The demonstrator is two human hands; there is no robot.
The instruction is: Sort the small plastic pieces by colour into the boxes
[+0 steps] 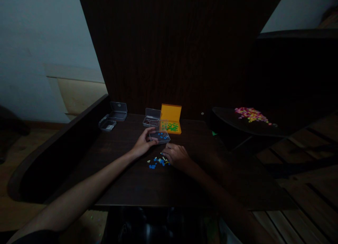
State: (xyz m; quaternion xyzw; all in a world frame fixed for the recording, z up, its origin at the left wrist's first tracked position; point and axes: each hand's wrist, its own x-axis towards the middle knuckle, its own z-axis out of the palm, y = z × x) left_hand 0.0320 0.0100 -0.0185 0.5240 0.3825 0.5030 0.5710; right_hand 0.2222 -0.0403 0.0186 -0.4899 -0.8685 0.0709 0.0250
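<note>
My left hand (143, 142) grips the left side of a clear plastic box (164, 140), whose lid is raised. Several small blue pieces (162, 135) lie inside that box. Just in front of it, on the dark table, is a loose pile of small blue and pale yellow pieces (160, 161). My right hand (176, 154) is over the right edge of the pile with thumb and fingers pinched together. A tiny pale piece (161, 153) shows at its fingertips. The palm side of the right hand is hidden.
Behind the box stand an open orange case (171, 112) with green pieces and a clear case (151, 121) with dark contents. Two more open clear cases (118, 114) are at the back left. Pink and yellow pieces (250, 114) lie heaped on a raised shelf (224, 114) at right.
</note>
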